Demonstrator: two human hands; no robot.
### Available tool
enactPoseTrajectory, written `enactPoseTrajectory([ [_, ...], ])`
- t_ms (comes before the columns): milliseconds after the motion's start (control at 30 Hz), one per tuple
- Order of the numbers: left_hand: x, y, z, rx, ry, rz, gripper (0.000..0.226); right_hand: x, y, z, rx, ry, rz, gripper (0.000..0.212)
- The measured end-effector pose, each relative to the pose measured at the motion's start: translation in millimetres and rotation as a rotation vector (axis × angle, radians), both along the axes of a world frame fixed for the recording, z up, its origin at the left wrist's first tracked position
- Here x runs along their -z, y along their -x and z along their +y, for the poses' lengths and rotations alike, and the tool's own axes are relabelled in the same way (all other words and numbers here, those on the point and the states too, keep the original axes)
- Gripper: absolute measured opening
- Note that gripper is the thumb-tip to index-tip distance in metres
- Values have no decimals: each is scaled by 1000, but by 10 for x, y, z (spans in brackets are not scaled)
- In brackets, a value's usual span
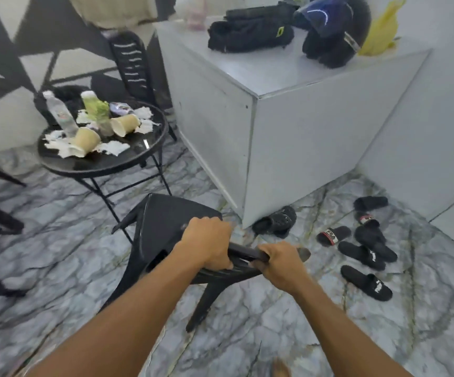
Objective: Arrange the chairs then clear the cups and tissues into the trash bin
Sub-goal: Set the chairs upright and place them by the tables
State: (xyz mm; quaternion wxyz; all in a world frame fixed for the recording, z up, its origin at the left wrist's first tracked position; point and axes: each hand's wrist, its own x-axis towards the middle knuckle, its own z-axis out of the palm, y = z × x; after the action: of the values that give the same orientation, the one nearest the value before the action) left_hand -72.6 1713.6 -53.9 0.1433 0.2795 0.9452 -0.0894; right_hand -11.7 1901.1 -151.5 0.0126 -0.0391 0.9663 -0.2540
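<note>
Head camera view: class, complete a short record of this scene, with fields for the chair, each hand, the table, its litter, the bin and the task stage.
Chair: black chair, tilted, not standing upright
Left hand: left hand grips the chair
Right hand: right hand grips the chair
Table: round black table, beyond the chair, to the left
Litter: paper cups, two, on their sides; tissues; a bottle
Bin: not in view
Task stage: cups and tissues not yet cleared
</note>
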Motion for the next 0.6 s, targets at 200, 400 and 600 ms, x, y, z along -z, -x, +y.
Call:
enactPoseTrajectory([
  [200, 30, -59, -1124, -226, -111, 152, 43, 31, 183, -416, -191, -77, -42, 19],
  [400, 81, 100, -1631, -322, -217, 239, 40, -162, 735, -861, -413, -191, 175, 33],
  [600, 239, 372, -2077, -384, -449, 330, 47, -707, 1550, -1189, -554, -209, 220, 19],
])
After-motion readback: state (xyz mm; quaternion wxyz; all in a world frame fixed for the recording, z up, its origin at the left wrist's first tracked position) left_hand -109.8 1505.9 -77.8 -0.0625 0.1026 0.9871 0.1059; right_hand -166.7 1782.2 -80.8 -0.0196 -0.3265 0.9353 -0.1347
